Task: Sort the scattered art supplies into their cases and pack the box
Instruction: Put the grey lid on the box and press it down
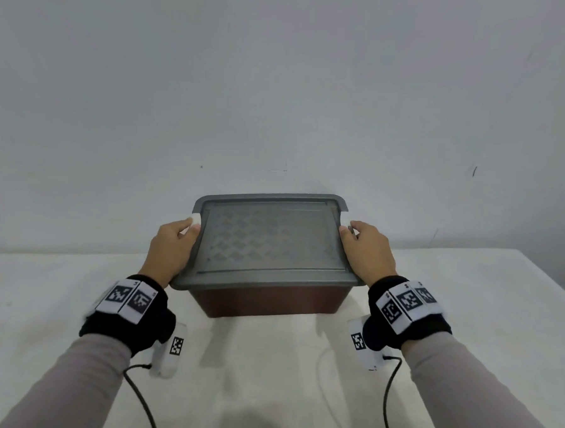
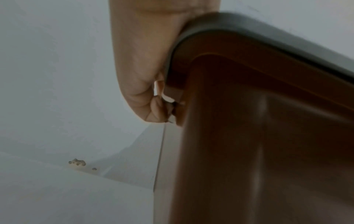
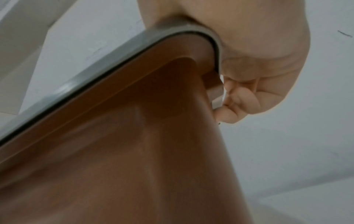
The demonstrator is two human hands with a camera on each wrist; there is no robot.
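On the white cloth-covered table [image 1: 284, 393], close to the pale grey wall [image 1: 267, 83], stands the reddish-brown rectangular plastic box [image 1: 272, 301] with its grey patterned plastic lid [image 1: 269, 240] seated on top. At the left, the left hand [image 1: 173, 249] lies along the lid's left edge, palm against the side; the head view shows its thumb and forefinger closing on a small white latch [image 1: 194, 219] at the far left corner. The left wrist view adds what the head view hides — from below, the left hand [image 2: 138, 68] wraps the lid's rounded corner and its curled fingers [image 2: 156, 110] pinch under the rim [image 2: 172, 91] where lid meets box. Through the middle, only the head view shows the lid's diamond pattern; the wrist cameras show only the box's smooth brown wall [image 2: 249, 151] and the lid's edge from beneath. At the right, the right hand [image 1: 368, 248] mirrors the other, laid along the lid's right edge — the right wrist view shows the right hand [image 3: 258, 60] over the corner, its fingers [image 3: 239, 98] curled and pressed together under the rim. Black wristbands [image 1: 139, 316] carrying square printed markers sit on both wrists.
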